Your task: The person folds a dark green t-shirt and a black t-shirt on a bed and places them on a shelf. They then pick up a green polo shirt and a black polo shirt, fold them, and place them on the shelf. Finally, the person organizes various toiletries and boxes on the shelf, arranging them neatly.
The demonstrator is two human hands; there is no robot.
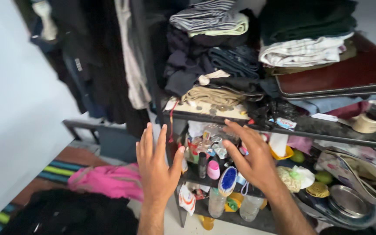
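My left hand [156,167] is raised with its fingers spread, holding nothing, in front of the left end of a dark shelf unit [327,130]. My right hand [251,154] is also spread and holding nothing, reaching toward the middle shelf. It hovers over a clutter of small bottles and tubes [207,148], close to a pink-capped bottle [213,169] and a blue and white brush [227,180].
Folded clothes [223,56] fill the top shelf, beside a dark red flat case [340,74]. Hanging clothes [109,56] are at left. A pink cloth [107,180] and a black garment [70,213] lie below. Round metal tins [349,200] and a tape roll [367,123] sit at right.
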